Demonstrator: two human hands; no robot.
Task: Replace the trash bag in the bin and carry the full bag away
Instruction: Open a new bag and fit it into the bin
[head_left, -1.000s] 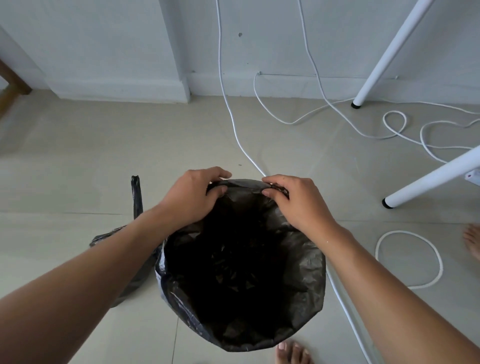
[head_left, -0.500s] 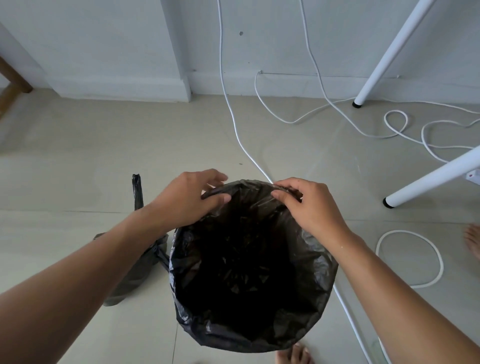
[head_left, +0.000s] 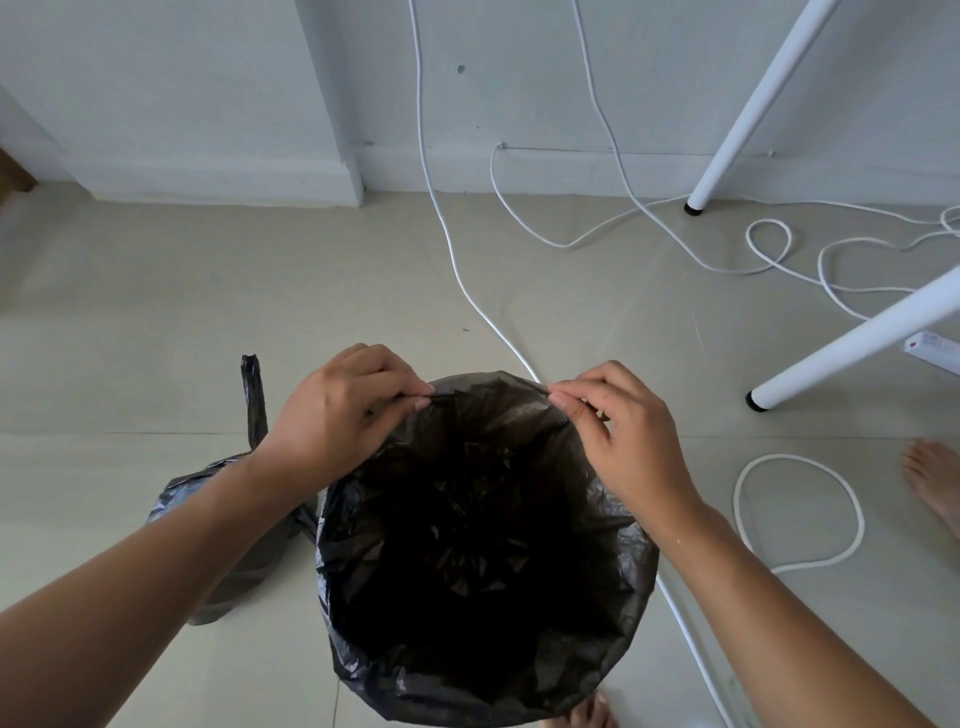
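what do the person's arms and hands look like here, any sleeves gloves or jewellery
Both forearms are bare all the way to the frame's lower edge, with no sleeves in view. The left hand and the right hand wear no gloves, and no rings, watch or wristbands show. The fingernails look short and unpainted.

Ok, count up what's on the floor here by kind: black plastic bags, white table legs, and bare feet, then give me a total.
Black plastic trash bags: 2, the open liner in the bin and the tied full bag beside it.
White metal table legs: 2, far one, near one.
Bare feet: 2, one at the right edge, one's toes at the bottom edge.
Total: 6
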